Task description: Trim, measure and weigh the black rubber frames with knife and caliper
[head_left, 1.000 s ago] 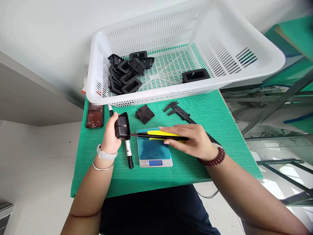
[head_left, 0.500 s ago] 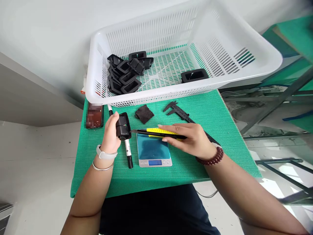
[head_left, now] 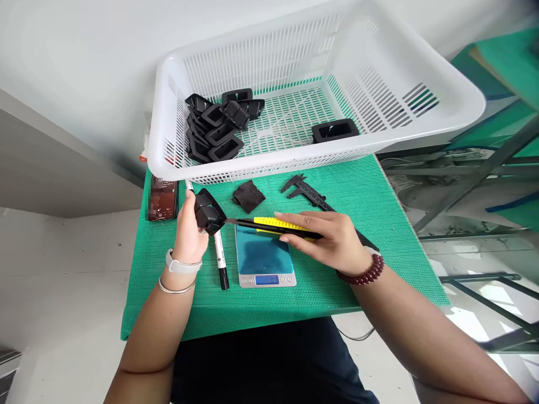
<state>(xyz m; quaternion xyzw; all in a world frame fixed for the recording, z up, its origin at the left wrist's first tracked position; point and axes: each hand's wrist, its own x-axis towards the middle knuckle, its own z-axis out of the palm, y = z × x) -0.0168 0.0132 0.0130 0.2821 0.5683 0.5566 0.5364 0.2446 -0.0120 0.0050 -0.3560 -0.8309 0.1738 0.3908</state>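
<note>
My left hand (head_left: 190, 233) is closed on a black plastic part (head_left: 208, 212), which is tilted above the left side of the table. In my right hand (head_left: 328, 238) is a yellow and black utility knife (head_left: 286, 226), its blade pointing left. The blade tip is at the right edge of the black part; whether it touches cannot be made out. Below the knife lies a small scale (head_left: 265, 255) with a blue-green top. A white and black marker (head_left: 221, 264) lies between the scale and my left wrist.
A white basket (head_left: 269, 154) holding several black parts (head_left: 223, 134) stands at the back of the green-covered table (head_left: 311, 297). Dark cloth pieces (head_left: 249, 196), a black caliper (head_left: 309, 193) and a phone (head_left: 163, 200) lie before it.
The black part has turned in my left hand and shifted slightly left and up. The knife has moved very little, and its blade is now more plainly visible at the part's edge.
</note>
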